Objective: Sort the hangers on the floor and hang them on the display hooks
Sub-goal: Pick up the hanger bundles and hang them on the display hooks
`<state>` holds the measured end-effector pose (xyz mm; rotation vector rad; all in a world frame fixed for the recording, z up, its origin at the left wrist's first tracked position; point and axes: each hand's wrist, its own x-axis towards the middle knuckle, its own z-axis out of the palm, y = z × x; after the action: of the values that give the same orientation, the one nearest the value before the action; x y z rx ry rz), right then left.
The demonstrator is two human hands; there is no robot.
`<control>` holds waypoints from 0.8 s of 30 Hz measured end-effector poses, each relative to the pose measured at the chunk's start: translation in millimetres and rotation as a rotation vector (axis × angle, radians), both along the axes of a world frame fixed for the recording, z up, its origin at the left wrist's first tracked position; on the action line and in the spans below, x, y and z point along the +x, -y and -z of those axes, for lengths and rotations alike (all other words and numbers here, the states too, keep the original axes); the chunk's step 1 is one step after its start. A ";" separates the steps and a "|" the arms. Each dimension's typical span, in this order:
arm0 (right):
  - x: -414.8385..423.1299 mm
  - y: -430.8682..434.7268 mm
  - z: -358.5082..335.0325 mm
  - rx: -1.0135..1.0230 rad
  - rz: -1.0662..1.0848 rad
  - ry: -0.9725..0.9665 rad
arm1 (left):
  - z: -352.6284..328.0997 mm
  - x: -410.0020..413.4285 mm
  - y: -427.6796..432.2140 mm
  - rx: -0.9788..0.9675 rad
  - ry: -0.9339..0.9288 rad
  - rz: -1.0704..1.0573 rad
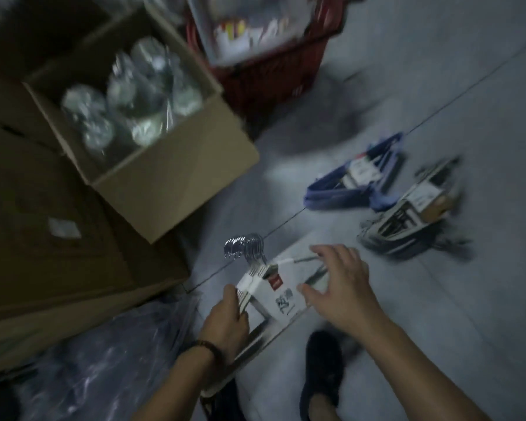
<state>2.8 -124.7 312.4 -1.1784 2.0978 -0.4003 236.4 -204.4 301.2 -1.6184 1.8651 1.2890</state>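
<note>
L hand (225, 320) is gripping white hanger bundle (281, 294) by neck, hooks (246, 247) pointing up-left; R hand (343, 287), fingers spread, is reaching over its far arm.

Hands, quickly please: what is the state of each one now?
Left hand: grips the white hanger pack.
Right hand: open, fingers spread over the same pack, holding nothing.

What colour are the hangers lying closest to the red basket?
The hangers are blue, best seen in the head view.
</note>
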 end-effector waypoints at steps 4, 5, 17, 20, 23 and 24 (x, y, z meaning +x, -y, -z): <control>-56.2 13.4 -153.9 0.125 -0.284 0.026 | -151.5 -43.8 24.8 -0.104 -0.038 0.340; -66.1 12.8 -192.3 0.149 -0.284 0.088 | -188.6 -56.1 28.5 -0.128 -0.054 0.408; -90.7 -95.9 -481.4 -0.205 0.448 0.202 | -490.6 -184.1 28.2 -0.587 -0.284 0.882; -65.9 -135.2 -511.9 -0.372 0.744 0.205 | -521.6 -182.3 -6.9 -0.918 -0.588 0.625; -37.6 -169.4 -535.5 -0.569 1.042 0.242 | -531.2 -172.1 -58.4 -0.719 -0.846 0.249; -26.9 -180.2 -544.9 -0.618 1.132 0.275 | -539.4 -170.3 -75.8 -0.532 -0.857 0.164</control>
<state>-24.1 55.6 857.3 -0.0376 2.2483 -1.6894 66.1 -128.6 840.6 -1.1273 2.9839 1.6619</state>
